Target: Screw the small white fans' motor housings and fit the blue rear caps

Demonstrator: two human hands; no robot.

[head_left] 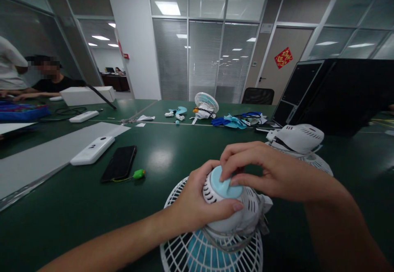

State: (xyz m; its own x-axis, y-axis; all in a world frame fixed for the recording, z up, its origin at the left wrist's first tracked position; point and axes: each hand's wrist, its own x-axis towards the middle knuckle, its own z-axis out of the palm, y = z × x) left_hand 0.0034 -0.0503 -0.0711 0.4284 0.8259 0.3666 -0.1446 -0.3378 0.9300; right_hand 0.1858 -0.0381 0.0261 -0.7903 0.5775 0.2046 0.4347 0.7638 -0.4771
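Note:
A white fan with a round cage (212, 251) lies cage down on the green table, its vented motor housing (250, 208) uppermost. My left hand (200, 202) is wrapped round the housing, its thumb across the near side. On top of the housing sits a light blue round cap (222, 185). The fingers of my right hand (261, 167) are closed on this cap from the right. A grey cord loops round the housing above the cage, and the blue blades show through the ribs.
Left on the green table (160, 200) lie a black phone (119, 163) with a green charm and a white power strip (92, 150). Further back are another fan (205, 106) and blue gloves (235, 121). A white fan (300, 138) and black case (341, 95) stand right; people sit far left.

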